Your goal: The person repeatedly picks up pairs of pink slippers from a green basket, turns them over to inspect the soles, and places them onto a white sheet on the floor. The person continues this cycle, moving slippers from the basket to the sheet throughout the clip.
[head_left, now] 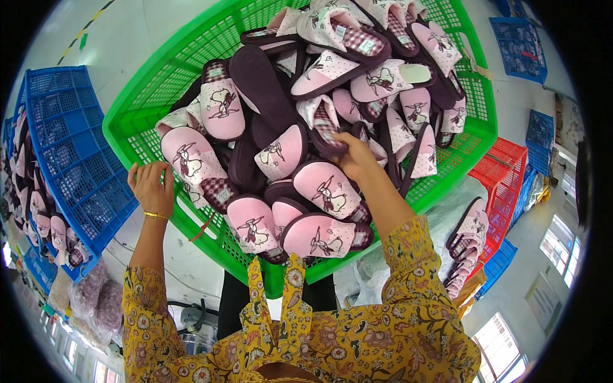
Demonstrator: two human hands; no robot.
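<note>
A big green plastic basket point(137, 96) in front of me is heaped with pink slippers that have dark soles, checked linings and a printed cartoon animal. My right hand point(352, 157) reaches into the middle of the heap, its fingers closed on the heel end of a pink slipper point(317, 113) with a dotted upper. At the basket's near left side, my left hand point(152, 184) lies over the rim with bent fingers; their tips are partly hidden. Close to that hand are a pink slipper point(191, 153) with its toe toward the far left and a red cord point(203, 228) on the rim.
Blue crates point(70, 153) stand on the left, with more slippers point(39, 214) beside them. To the right is a red crate point(504, 191), with a stack of slippers point(469, 236) near it on clear plastic wrap. More blue crates point(520, 48) are at the far right.
</note>
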